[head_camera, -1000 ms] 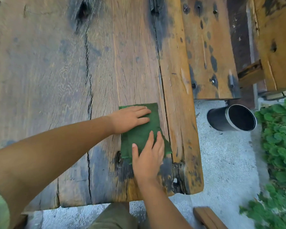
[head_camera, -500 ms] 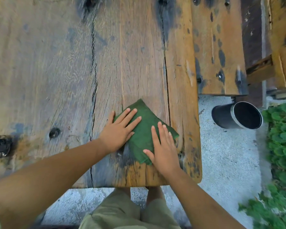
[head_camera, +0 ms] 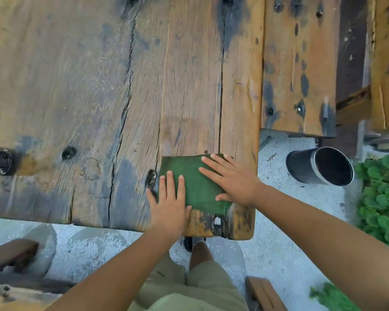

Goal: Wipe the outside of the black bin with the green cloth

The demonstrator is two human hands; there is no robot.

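Note:
The green cloth (head_camera: 198,187) lies folded flat on the near right corner of the worn wooden table (head_camera: 99,86). My left hand (head_camera: 170,203) rests palm down on the cloth's left part, fingers spread. My right hand (head_camera: 231,178) presses flat on its right part, fingers pointing left. Neither hand grips the cloth. The black bin (head_camera: 319,166) lies on its side on the gravel ground to the right of the table, its open mouth with a silver rim facing right and toward me.
A wooden bench (head_camera: 299,63) stands right of the table, beyond the bin. Green plants (head_camera: 384,198) grow at the right edge. Another bench end (head_camera: 265,292) sits low right, and my legs (head_camera: 189,283) stand below the table edge.
The cloth has gone from a diamond lie to a squared, folded shape near the table corner. My hands shifted on it; the left now lies lower, the right higher.

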